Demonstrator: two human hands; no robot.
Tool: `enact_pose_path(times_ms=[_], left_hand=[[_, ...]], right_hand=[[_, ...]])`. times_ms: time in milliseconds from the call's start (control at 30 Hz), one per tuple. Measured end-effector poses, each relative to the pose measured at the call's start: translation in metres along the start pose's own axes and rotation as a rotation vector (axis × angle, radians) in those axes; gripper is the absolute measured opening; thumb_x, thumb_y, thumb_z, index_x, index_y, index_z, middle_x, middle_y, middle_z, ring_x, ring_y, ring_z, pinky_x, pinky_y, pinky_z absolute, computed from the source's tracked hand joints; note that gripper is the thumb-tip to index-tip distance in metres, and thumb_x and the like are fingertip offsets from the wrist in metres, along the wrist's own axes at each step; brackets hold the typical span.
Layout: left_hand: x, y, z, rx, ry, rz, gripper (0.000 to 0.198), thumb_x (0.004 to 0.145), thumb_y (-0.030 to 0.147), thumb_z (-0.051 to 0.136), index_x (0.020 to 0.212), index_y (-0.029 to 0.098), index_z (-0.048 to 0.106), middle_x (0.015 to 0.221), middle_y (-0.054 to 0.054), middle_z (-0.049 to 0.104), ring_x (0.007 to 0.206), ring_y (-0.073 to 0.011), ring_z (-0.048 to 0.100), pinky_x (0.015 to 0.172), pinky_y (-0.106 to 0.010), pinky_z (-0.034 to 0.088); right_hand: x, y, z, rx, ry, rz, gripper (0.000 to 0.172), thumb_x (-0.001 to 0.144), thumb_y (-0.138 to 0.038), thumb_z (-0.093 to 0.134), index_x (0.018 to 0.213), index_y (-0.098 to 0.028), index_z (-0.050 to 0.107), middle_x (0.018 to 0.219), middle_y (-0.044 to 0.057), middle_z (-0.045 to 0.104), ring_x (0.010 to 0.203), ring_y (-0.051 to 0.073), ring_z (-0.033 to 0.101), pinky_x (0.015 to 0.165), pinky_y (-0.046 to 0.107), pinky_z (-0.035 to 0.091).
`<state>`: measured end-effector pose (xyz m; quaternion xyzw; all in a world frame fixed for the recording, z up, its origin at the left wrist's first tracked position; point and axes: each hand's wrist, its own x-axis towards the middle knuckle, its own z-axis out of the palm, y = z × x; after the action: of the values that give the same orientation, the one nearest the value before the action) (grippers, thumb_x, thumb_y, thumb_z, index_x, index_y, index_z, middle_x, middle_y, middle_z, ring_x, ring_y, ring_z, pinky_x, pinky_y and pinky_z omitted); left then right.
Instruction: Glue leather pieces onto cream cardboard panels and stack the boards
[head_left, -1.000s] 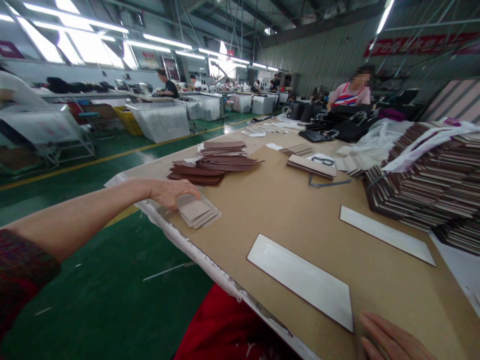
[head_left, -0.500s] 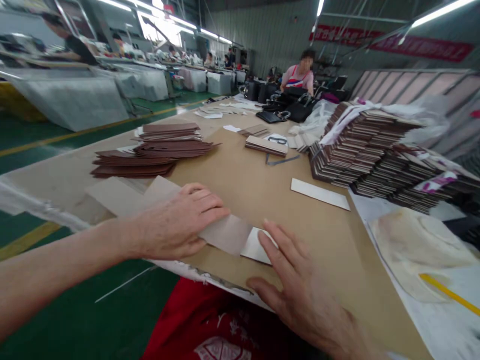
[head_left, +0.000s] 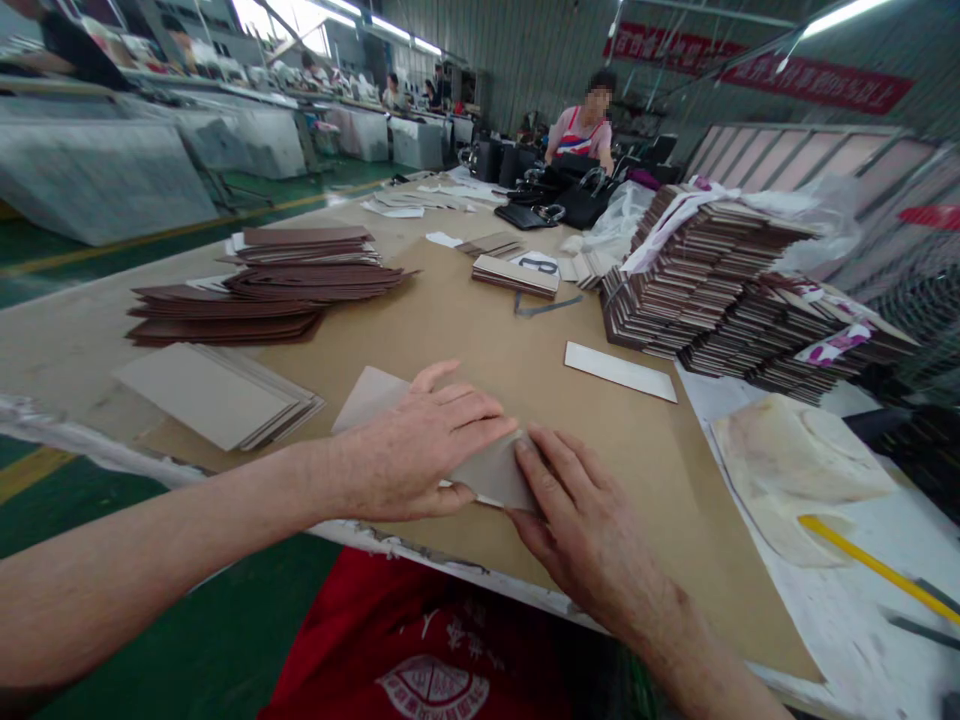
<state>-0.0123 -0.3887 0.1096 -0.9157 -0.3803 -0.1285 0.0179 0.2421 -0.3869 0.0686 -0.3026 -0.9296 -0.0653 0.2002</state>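
Note:
My left hand [head_left: 420,445] lies flat, fingers stretched, on a thin beige card piece [head_left: 373,395] near the table's front edge. This beige piece covers a white strip whose edge barely shows under it. My right hand [head_left: 577,515] rests beside the left, fingertips pressing the beige piece's right end [head_left: 495,470]. To the left lies a small stack of the same beige pieces [head_left: 217,395]. A second white strip [head_left: 619,371] lies farther back on the brown table [head_left: 480,340].
Piles of dark brown pieces [head_left: 262,285] sit at the back left, and tall stacks of brown pieces [head_left: 712,275] at the right. A cream fabric piece [head_left: 795,465] and a yellow ruler [head_left: 877,568] lie at the right. A person [head_left: 581,125] works at the far end.
My left hand carried a beige piece from the left stack onto the white strip in front of me. My right hand moved in to meet it. The view swung right.

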Motion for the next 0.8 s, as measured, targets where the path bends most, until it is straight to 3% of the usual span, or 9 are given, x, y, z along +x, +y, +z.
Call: enact_pose_path(times_ms=[67, 133, 200, 300, 400, 500, 600, 800], left_hand=[[-0.009, -0.007, -0.002, 0.014, 0.046, -0.054, 0.085, 0.084, 0.041, 0.069, 0.155, 0.020, 0.026, 0.155, -0.016, 0.038, 0.142, -0.0344, 0.035, 0.122, -0.057, 0.011], [-0.024, -0.018, 0.002, 0.011, 0.055, -0.156, 0.096, 0.085, 0.045, 0.069, 0.159, 0.020, 0.013, 0.161, -0.018, 0.026, 0.147, -0.0364, 0.027, 0.121, -0.056, 0.016], [-0.042, -0.030, 0.015, -0.019, -0.022, -0.243, 0.097, 0.086, 0.049, 0.066, 0.159, 0.019, 0.009, 0.161, -0.019, 0.026, 0.147, -0.0370, 0.027, 0.120, -0.056, 0.022], [-0.063, -0.042, 0.041, -0.089, -0.183, -0.285, 0.089, 0.089, 0.050, 0.062, 0.158, 0.018, 0.015, 0.159, -0.019, 0.033, 0.146, -0.0364, 0.031, 0.119, -0.058, 0.021], [-0.071, -0.042, 0.059, -0.166, -0.222, -0.303, 0.077, 0.093, 0.042, 0.057, 0.156, 0.019, 0.020, 0.155, -0.017, 0.041, 0.144, -0.0323, 0.037, 0.122, -0.058, 0.014], [-0.071, -0.038, 0.063, -0.237, -0.200, -0.290, 0.071, 0.096, 0.037, 0.054, 0.157, 0.023, 0.018, 0.154, -0.014, 0.042, 0.143, -0.0295, 0.038, 0.123, -0.057, 0.012], [-0.071, -0.038, 0.063, -0.308, -0.182, -0.258, 0.074, 0.096, 0.038, 0.055, 0.157, 0.024, 0.016, 0.155, -0.014, 0.040, 0.143, -0.0302, 0.036, 0.123, -0.056, 0.017], [-0.081, -0.041, 0.071, -0.408, -0.104, -0.321, 0.081, 0.094, 0.045, 0.060, 0.157, 0.023, 0.016, 0.158, -0.015, 0.033, 0.144, -0.0308, 0.032, 0.120, -0.050, 0.029]], right_hand=[[-0.008, 0.022, -0.005, 0.005, 0.055, 0.067, 0.047, 0.095, -0.030, 0.062, 0.136, -0.007, 0.058, 0.139, 0.021, 0.058, 0.126, 0.035, 0.054, 0.106, 0.053, 0.049], [-0.021, 0.049, -0.011, -0.002, 0.152, 0.216, 0.050, 0.095, -0.040, 0.063, 0.136, -0.011, 0.060, 0.136, 0.020, 0.060, 0.124, 0.035, 0.056, 0.106, 0.055, 0.049], [-0.039, 0.073, -0.016, 0.030, 0.200, 0.386, 0.054, 0.093, -0.050, 0.065, 0.135, -0.016, 0.061, 0.137, 0.017, 0.060, 0.124, 0.035, 0.058, 0.107, 0.056, 0.048], [-0.063, 0.089, -0.019, 0.168, 0.108, 0.520, 0.057, 0.090, -0.056, 0.065, 0.136, -0.023, 0.061, 0.141, 0.011, 0.058, 0.127, 0.032, 0.057, 0.110, 0.054, 0.046], [-0.074, 0.085, -0.017, 0.257, 0.012, 0.503, 0.056, 0.091, -0.053, 0.066, 0.138, -0.025, 0.060, 0.146, 0.009, 0.055, 0.133, 0.030, 0.053, 0.112, 0.053, 0.044], [-0.075, 0.076, -0.013, 0.302, -0.043, 0.437, 0.052, 0.092, -0.048, 0.067, 0.138, -0.026, 0.060, 0.146, 0.009, 0.054, 0.134, 0.029, 0.052, 0.112, 0.052, 0.045], [-0.073, 0.071, -0.010, 0.334, -0.086, 0.356, 0.050, 0.091, -0.041, 0.069, 0.138, -0.029, 0.059, 0.145, 0.007, 0.056, 0.132, 0.027, 0.053, 0.111, 0.051, 0.046], [-0.067, 0.061, 0.002, 0.380, -0.190, 0.222, 0.051, 0.093, -0.035, 0.067, 0.142, -0.032, 0.054, 0.148, 0.006, 0.052, 0.135, 0.027, 0.049, 0.110, 0.053, 0.047]])
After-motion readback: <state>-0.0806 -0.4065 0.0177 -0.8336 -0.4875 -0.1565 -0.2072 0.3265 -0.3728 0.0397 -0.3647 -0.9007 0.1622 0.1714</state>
